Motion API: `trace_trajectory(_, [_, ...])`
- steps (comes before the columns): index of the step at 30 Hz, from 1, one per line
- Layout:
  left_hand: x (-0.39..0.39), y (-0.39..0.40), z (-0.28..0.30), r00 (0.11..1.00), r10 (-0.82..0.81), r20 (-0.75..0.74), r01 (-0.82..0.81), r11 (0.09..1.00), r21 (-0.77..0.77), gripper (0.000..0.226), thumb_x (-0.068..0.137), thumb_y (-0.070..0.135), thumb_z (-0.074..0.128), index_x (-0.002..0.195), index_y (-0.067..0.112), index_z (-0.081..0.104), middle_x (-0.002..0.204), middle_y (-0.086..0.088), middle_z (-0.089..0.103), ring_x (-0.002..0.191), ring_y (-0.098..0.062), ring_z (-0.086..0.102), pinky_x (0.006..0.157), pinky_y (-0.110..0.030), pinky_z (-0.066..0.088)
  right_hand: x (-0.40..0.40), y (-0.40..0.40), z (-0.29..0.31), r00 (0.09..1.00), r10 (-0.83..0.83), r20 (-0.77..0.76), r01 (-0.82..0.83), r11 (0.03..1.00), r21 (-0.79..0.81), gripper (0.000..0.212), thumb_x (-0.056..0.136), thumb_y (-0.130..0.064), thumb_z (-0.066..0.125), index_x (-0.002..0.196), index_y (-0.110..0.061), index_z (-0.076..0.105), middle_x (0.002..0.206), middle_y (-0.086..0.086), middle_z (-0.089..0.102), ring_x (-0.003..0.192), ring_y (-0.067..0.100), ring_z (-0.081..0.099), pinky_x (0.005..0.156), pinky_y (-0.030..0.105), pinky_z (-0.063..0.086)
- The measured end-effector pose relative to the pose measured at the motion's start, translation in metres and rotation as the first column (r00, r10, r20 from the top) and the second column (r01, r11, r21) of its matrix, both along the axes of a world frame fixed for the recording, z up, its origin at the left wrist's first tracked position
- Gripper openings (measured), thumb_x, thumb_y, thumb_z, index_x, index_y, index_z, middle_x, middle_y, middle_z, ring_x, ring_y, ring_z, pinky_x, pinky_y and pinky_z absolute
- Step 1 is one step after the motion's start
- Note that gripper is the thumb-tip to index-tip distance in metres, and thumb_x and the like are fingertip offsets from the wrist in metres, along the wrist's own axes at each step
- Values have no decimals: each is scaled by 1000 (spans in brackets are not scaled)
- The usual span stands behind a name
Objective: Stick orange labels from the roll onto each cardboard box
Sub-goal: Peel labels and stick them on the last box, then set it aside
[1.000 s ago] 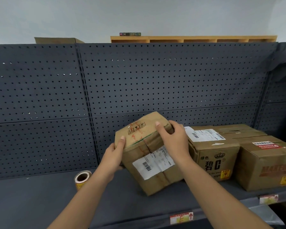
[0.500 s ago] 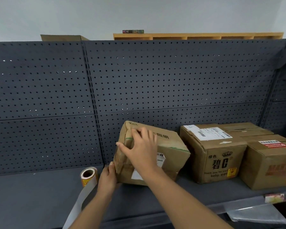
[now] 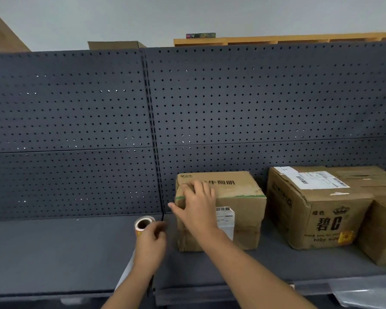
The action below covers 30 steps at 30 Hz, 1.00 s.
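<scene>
Right hand, fingers spread flat, steadied the creased brown cardboard box on the grey shelf. Left hand, fingers curled, gripped the small orange label roll just left, likely for peeling.

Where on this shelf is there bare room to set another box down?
Bare: the grey metal shelf left of the orange label roll, up to the pegboard. Crowded: rightward, the small worn cardboard box and larger cardboard box stand close.

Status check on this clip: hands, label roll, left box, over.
Left hand at the orange label roll, grip unclear. Right hand flat on the left brown cardboard box, fingers spread. Nothing blocking.
</scene>
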State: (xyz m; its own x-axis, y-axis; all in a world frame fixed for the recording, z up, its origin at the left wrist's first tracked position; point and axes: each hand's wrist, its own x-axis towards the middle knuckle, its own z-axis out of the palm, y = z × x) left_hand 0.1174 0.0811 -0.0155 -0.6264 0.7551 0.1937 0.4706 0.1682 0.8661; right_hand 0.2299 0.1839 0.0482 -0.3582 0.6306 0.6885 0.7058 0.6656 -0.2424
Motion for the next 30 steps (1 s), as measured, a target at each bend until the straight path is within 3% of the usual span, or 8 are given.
trace_trajectory(4, [-13, -11, -1, 994, 60, -92, -49, 991, 122, 36, 93, -8, 57, 102, 23, 72, 108, 15, 68, 100, -3, 65, 83, -18, 47, 0, 0, -4, 1000, 2, 30, -3, 1000, 23, 60, 81, -66, 65, 118, -20, 69, 113, -1, 58, 110, 24, 51, 104, 43, 41])
trace_trajectory(8, [-25, -10, -5, 983, 59, -172, -38, 992, 122, 44, 88, -14, 56, 94, 27, 71, 107, 15, 65, 98, -1, 61, 80, -13, 43, 3, -2, -7, 998, 10, 55, -12, 999, 31, 64, 85, -69, 60, 125, -19, 64, 118, -1, 57, 115, 24, 51, 109, 45, 41])
trace_trajectory(13, [-41, -11, -27, 963, 79, -257, -83, 997, -5, 20, 93, 7, 69, 106, 21, 73, 109, 4, 61, 103, -21, 61, 84, -37, 52, 6, -10, 4, 997, 30, 70, -27, 999, -40, 77, 88, -80, 42, 132, -20, 61, 128, 0, 56, 124, 24, 48, 113, 44, 37])
trace_trajectory(17, [-45, -13, -41, 955, 45, -292, -57, 998, -32, 33, 89, -9, 66, 110, 15, 73, 116, 2, 50, 108, -20, 55, 87, -26, 48, 7, -18, 15, 961, 200, -191, -217, 973, -72, 47, 99, -45, 54, 131, -12, 62, 132, 0, 54, 129, 19, 42, 112, 41, 42])
trace_trajectory(20, [-48, -14, -42, 970, 50, -237, -57, 998, -23, 42, 88, -19, 58, 110, 14, 70, 120, 2, 46, 100, -13, 55, 71, -7, 46, 2, -24, 11, 910, 316, -268, -312, 948, 58, 32, 94, -20, 59, 122, -6, 67, 130, 4, 58, 135, 21, 44, 115, 39, 42])
trace_trajectory(23, [-54, -12, -47, 970, 53, -237, -66, 997, -50, 51, 88, -19, 51, 121, 16, 68, 119, 0, 52, 107, -21, 58, 81, -18, 48, -4, -31, 4, 881, 411, -233, -394, 911, 119, 27, 92, -11, 57, 116, -5, 69, 130, 6, 60, 142, 24, 42, 120, 33, 36])
trace_trajectory(26, [-57, -12, -48, 973, 15, -229, -38, 994, -99, 56, 88, -13, 49, 130, 21, 62, 120, 5, 57, 105, -16, 58, 80, -30, 51, -11, -41, 4, 839, 506, -199, -486, 862, 142, 26, 91, -8, 53, 110, -5, 71, 123, 4, 63, 133, 23, 50, 109, 30, 45])
trace_trajectory(30, [-58, -9, -49, 983, -35, -179, 3, 985, -173, 47, 89, -5, 47, 113, 35, 55, 105, 5, 67, 87, -15, 64, 71, -40, 57, -22, -52, -1, 802, 582, -133, -594, 801, -79, 23, 93, -7, 54, 109, -7, 70, 109, -1, 64, 108, 16, 54, 87, 29, 51])
